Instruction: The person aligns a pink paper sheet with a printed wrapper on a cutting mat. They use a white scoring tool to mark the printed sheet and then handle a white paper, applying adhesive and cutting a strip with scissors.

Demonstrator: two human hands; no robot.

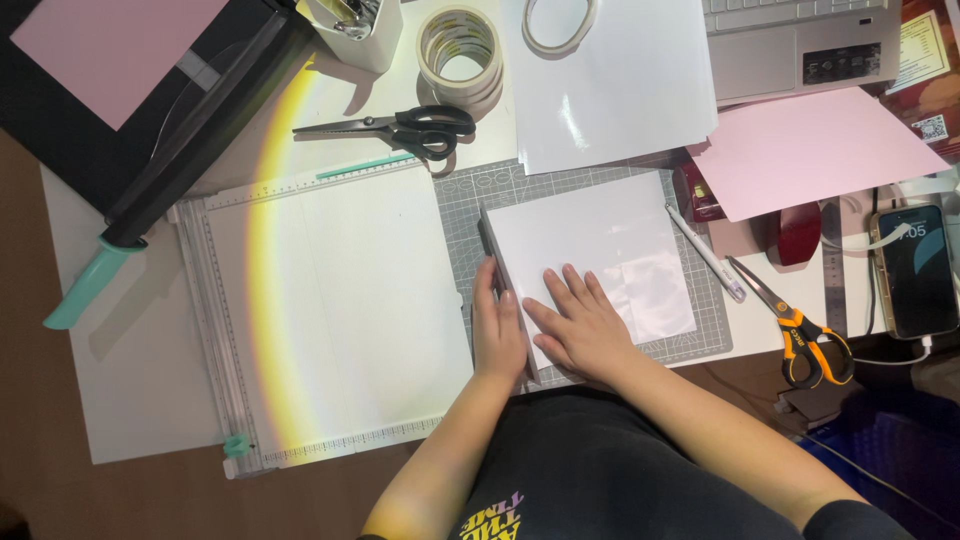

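Observation:
A white glossy board or covered block [590, 245] lies on a grey cutting mat [460, 210] in the middle of the desk. My left hand [497, 325] lies flat along its left edge, fingers pointing away from me. Palm down, my right hand [578, 325] presses on the near left part of its top face with fingers spread. A clear, shiny film patch shows on the board just right of my right hand. Neither hand grips anything.
A white scoring board [330, 310] lies to the left, a paper trimmer [150, 110] at top left. Black scissors [400, 127] and tape rolls [460, 50] sit behind; white sheets [610, 80], pink paper [810, 145], a laptop, a pen [705, 252], orange-handled scissors [805, 335] and a phone [915, 270] are right.

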